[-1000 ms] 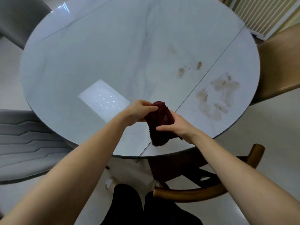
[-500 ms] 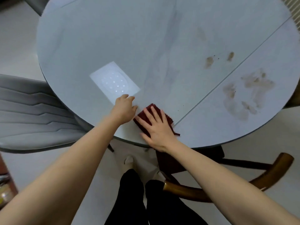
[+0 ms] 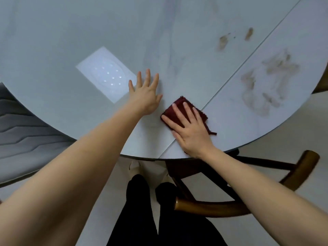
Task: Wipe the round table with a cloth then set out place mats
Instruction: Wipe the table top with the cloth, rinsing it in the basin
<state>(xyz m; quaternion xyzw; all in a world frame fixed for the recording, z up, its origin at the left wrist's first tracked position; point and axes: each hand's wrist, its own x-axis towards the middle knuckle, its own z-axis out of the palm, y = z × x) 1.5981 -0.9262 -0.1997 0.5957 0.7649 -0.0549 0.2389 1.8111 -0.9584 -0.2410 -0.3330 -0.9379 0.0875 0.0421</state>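
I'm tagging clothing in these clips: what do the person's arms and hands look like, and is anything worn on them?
Both forearms are bare as far as the frame shows: no sleeves, watch, bracelet or gloves in sight. The left hand and the right hand show no rings, and the fingernails look short and unpainted. Below the arms, the legs are in black trousers.

Bare forearms, no sleeves, no watch or rings visible on the left hand (image 3: 144, 96) or right hand (image 3: 190, 132). Black trousers (image 3: 138, 206) below, legs close together. Pale footwear (image 3: 135, 166) at the feet, details blurred.
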